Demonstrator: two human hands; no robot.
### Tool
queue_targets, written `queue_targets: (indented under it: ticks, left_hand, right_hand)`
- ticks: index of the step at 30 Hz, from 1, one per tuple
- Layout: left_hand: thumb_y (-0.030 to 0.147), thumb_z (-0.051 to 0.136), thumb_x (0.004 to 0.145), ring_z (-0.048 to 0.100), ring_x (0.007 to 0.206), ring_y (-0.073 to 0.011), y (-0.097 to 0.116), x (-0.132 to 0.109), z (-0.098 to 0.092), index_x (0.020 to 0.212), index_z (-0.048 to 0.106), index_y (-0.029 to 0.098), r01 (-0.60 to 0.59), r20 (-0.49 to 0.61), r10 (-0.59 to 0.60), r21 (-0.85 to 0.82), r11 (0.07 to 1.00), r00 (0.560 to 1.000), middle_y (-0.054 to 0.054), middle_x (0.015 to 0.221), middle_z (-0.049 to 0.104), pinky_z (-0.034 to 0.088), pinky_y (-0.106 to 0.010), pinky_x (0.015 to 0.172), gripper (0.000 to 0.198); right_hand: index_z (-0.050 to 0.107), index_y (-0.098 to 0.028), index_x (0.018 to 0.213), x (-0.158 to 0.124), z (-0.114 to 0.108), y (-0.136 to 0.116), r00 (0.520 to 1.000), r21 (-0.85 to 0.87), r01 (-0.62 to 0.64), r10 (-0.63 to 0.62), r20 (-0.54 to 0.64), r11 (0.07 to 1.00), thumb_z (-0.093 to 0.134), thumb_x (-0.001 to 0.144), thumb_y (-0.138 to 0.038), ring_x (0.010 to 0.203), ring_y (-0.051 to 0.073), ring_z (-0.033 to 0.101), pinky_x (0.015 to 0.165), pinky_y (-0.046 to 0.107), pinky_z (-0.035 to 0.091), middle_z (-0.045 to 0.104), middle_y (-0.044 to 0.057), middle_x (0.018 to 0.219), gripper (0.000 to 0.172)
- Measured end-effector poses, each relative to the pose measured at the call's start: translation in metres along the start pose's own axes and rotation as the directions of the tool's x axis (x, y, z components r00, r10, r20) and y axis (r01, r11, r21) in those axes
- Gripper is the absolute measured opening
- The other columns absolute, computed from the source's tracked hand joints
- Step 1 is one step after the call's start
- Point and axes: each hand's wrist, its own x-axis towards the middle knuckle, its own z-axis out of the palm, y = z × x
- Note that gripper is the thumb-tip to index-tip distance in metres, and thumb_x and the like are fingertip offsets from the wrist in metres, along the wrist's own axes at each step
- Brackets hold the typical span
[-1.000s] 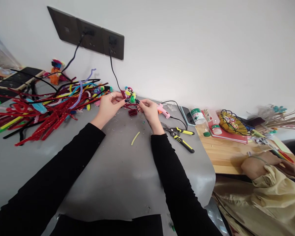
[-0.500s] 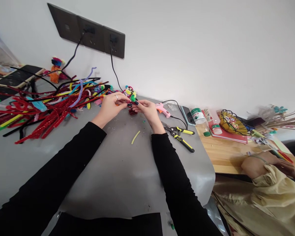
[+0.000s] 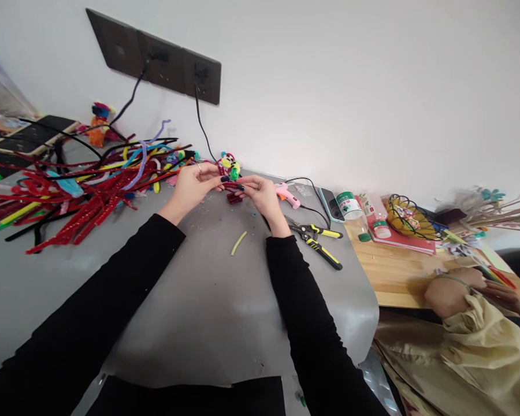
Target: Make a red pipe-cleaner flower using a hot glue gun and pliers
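My left hand [image 3: 196, 186] and my right hand [image 3: 260, 193] are close together over the grey mat [image 3: 190, 312], fingers closed in a pinch. Between them they hold a dark red pipe cleaner [image 3: 231, 186], short and fuzzy; its ends are partly hidden by my fingers. Just below it lies another dark red fuzzy piece [image 3: 234, 198]. A small multicoloured pipe-cleaner figure [image 3: 230, 164] stands behind my fingertips. In front of my hands a short yellow-green piece of pipe cleaner [image 3: 238, 243] rests on the mat.
Left is a heap of pipe cleaners [image 3: 125, 179]. Right of my hand are a pink glue gun [image 3: 288, 195], yellow-black cutters [image 3: 318, 242] and a phone [image 3: 331, 204]. A bottle [image 3: 351, 209] and wire basket [image 3: 409, 216] stand on the wooden table [image 3: 394, 283], beside another person's arm [image 3: 450, 294].
My fingertips have moved slightly apart, and more of the red pipe cleaner shows between them. The colourful figure behind is less covered. The other things stay in place.
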Motion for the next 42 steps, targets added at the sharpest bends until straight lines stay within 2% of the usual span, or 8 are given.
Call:
queue_targets:
  ticks: [5,10,13,22,27,30,35,42]
  left_hand:
    - [0.039,0.08,0.068,0.07,0.065,-0.0192,0.006,-0.004,0.0,0.081,0.074,0.014,0.006,0.002,-0.006,0.097,0.995,1.0,-0.005,0.07,0.073,0.055,-0.025,0.058,0.029]
    - [0.04,0.081,0.071,0.07,0.068,-0.0191,0.007,-0.003,0.002,0.079,0.076,0.017,-0.08,0.089,0.068,0.142,0.987,0.994,-0.006,0.076,0.076,0.058,-0.029,0.065,0.025]
    - [0.045,0.08,0.074,0.069,0.069,-0.0191,0.007,-0.002,0.004,0.079,0.077,0.017,-0.132,0.121,0.114,0.15,0.98,0.986,-0.007,0.08,0.076,0.059,-0.03,0.067,0.029]
    - [0.046,0.085,0.07,0.07,0.068,-0.0189,-0.005,0.001,0.002,0.089,0.074,0.014,-0.056,0.167,0.026,0.178,0.982,0.986,-0.006,0.073,0.074,0.059,-0.031,0.069,0.039]
    - [0.041,0.085,0.07,0.071,0.063,-0.0187,-0.014,0.004,-0.001,0.085,0.071,0.015,-0.009,0.197,-0.028,0.183,0.983,0.98,-0.003,0.068,0.072,0.058,-0.03,0.066,0.033]
    - [0.039,0.083,0.071,0.072,0.065,-0.0193,-0.017,0.005,-0.004,0.085,0.072,0.016,-0.009,0.211,-0.039,0.222,0.975,0.977,-0.003,0.068,0.072,0.057,-0.03,0.066,0.029]
    - [0.038,0.082,0.072,0.072,0.069,-0.0203,-0.014,0.004,-0.009,0.084,0.074,0.016,-0.033,0.237,-0.025,0.239,0.97,0.971,-0.004,0.07,0.074,0.057,-0.03,0.068,0.026]
    - [0.04,0.082,0.071,0.071,0.068,-0.0177,-0.001,0.001,-0.008,0.084,0.075,0.016,-0.022,0.264,-0.034,0.205,0.978,0.964,-0.002,0.069,0.072,0.057,-0.027,0.067,0.028]
  right_hand:
    - [0.067,-0.019,0.113,0.001,-0.029,-0.019,0.957,-0.474,0.047,-0.176,-0.232,0.879,0.062,0.091,-0.034,0.097,0.021,0.071,0.092,0.035,0.055,0.077,0.008,0.105,0.027]
    - [0.067,-0.01,0.108,-0.014,-0.075,-0.021,0.924,-0.891,-0.348,-0.052,-0.378,0.291,0.064,0.09,-0.031,0.114,0.035,0.062,0.098,0.045,0.046,0.068,0.024,0.117,0.028]
    - [0.067,-0.01,0.105,-0.024,-0.088,-0.007,0.927,-0.913,-0.374,0.026,-0.375,0.163,0.068,0.088,-0.038,0.111,0.034,0.06,0.097,0.044,0.045,0.064,0.025,0.122,0.033]
    - [0.061,-0.018,0.105,-0.026,-0.097,-0.006,0.86,-0.837,-0.402,-0.163,-0.484,0.371,0.066,0.08,-0.032,0.089,0.028,0.063,0.079,0.036,0.048,0.07,0.013,0.098,0.029]
    - [0.056,-0.02,0.109,-0.023,-0.092,-0.009,0.847,-0.824,-0.042,-0.417,-0.329,0.565,0.063,0.083,-0.035,0.088,0.023,0.064,0.082,0.036,0.05,0.069,0.01,0.105,0.03]
    - [0.055,-0.021,0.115,-0.021,-0.086,-0.008,0.817,-0.823,0.142,-0.534,-0.216,0.55,0.062,0.086,-0.032,0.095,0.023,0.063,0.087,0.038,0.05,0.067,0.01,0.111,0.032]
    - [0.056,-0.023,0.112,-0.023,-0.084,-0.009,0.772,-0.897,0.119,-0.608,-0.187,0.426,0.059,0.088,-0.026,0.102,0.025,0.059,0.097,0.047,0.046,0.066,0.008,0.109,0.025]
    - [0.053,-0.022,0.119,-0.023,-0.074,-0.011,0.717,-0.833,0.298,-0.685,-0.127,0.466,0.06,0.089,-0.028,0.097,0.02,0.061,0.089,0.041,0.053,0.062,0.007,0.11,0.031]
